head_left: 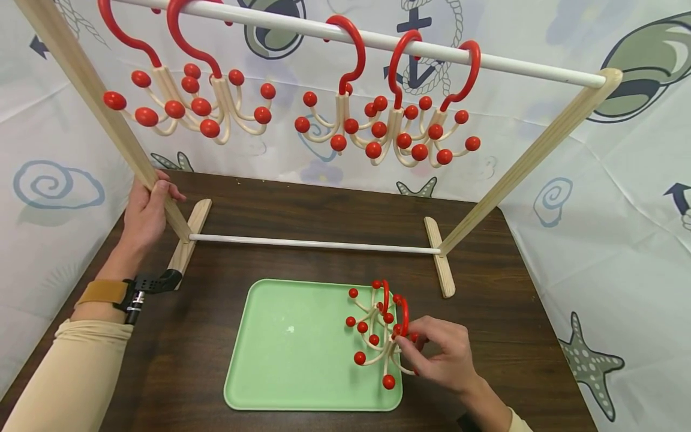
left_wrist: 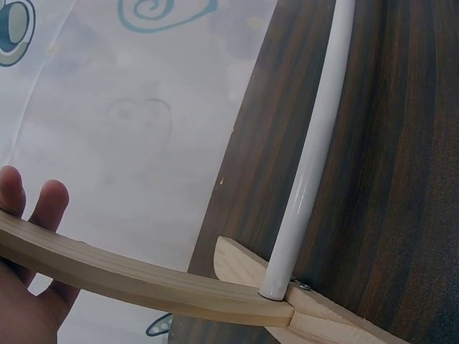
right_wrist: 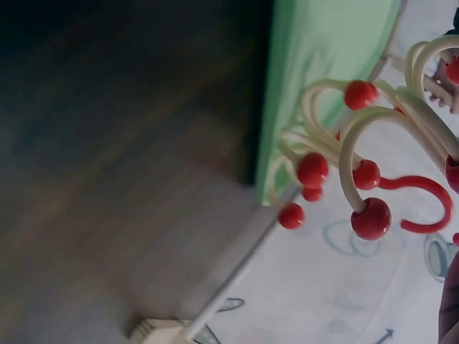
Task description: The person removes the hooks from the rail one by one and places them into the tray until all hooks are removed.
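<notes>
My left hand grips the left wooden post of a hanging rack, low down; the left wrist view shows fingers on both sides of that post. With thumb and fingertips, my right hand pinches a multi-arm hanger just below its red hook, over the right edge of the green tray. This hanger has cream arms tipped with red balls. A second hanger of the same kind is just behind it, partly overlapped.
Several more such hangers hang by red hooks from the white top bar. A lower white bar joins the rack's feet, including the right foot, on the dark wooden table. A patterned cloth surrounds the table.
</notes>
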`<control>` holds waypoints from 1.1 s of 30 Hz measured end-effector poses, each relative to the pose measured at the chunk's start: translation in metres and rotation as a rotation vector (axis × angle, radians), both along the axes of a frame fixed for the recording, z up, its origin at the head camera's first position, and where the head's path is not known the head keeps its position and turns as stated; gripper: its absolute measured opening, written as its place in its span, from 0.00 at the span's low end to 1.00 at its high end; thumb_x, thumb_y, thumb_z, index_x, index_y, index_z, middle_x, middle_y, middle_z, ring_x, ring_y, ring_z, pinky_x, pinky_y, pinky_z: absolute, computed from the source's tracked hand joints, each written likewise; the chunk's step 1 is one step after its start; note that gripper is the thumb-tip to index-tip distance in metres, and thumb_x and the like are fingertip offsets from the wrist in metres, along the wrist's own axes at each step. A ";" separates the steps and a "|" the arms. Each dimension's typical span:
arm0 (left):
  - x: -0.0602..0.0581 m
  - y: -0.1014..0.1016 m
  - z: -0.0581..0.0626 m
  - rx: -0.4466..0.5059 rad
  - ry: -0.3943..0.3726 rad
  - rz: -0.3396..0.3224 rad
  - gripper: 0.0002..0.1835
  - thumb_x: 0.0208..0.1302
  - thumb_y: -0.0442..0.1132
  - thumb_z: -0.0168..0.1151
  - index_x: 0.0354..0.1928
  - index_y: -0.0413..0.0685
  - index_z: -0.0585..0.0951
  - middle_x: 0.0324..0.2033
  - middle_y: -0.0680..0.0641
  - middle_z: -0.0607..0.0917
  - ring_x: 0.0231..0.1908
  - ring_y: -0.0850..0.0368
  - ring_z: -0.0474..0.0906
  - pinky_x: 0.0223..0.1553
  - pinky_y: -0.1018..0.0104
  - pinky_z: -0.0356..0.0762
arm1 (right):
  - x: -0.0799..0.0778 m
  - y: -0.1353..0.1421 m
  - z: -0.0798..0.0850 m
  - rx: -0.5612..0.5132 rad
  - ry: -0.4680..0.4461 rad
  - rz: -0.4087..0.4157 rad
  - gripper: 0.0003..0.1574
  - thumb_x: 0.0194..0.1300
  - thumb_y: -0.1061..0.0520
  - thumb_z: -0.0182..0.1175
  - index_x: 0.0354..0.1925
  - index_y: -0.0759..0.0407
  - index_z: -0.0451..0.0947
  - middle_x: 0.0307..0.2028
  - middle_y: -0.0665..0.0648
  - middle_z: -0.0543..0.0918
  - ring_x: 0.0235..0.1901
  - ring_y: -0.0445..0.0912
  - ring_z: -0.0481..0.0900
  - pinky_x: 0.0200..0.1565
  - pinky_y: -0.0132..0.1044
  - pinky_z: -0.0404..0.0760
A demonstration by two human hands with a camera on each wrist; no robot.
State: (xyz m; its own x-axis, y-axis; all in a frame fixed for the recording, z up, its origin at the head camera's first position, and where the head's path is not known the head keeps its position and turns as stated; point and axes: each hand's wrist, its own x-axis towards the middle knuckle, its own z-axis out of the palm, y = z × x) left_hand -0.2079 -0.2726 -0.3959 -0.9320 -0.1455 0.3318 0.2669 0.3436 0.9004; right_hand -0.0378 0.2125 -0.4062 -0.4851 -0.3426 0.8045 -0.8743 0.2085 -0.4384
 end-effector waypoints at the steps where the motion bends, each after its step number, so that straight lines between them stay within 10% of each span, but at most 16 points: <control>1: 0.000 0.000 0.000 0.001 0.000 0.000 0.07 0.79 0.41 0.40 0.51 0.54 0.67 0.34 0.45 0.75 0.38 0.58 0.78 0.45 0.63 0.67 | 0.001 0.000 -0.002 0.000 -0.001 -0.004 0.05 0.59 0.64 0.68 0.28 0.62 0.80 0.22 0.52 0.80 0.16 0.37 0.70 0.21 0.23 0.70; 33: -0.015 -0.013 -0.022 -0.028 0.001 0.018 0.09 0.79 0.43 0.39 0.53 0.53 0.67 0.35 0.46 0.75 0.39 0.60 0.78 0.45 0.65 0.67 | 0.010 -0.001 -0.067 0.171 0.143 -0.130 0.10 0.64 0.53 0.66 0.31 0.59 0.81 0.24 0.48 0.81 0.16 0.33 0.69 0.23 0.19 0.67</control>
State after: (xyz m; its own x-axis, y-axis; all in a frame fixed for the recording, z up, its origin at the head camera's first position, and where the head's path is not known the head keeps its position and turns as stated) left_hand -0.2232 -0.2860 -0.4178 -0.9288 -0.1533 0.3374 0.2616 0.3737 0.8899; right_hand -0.0281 0.2119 -0.4732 -0.4192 -0.4219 0.8039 -0.8859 0.3839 -0.2605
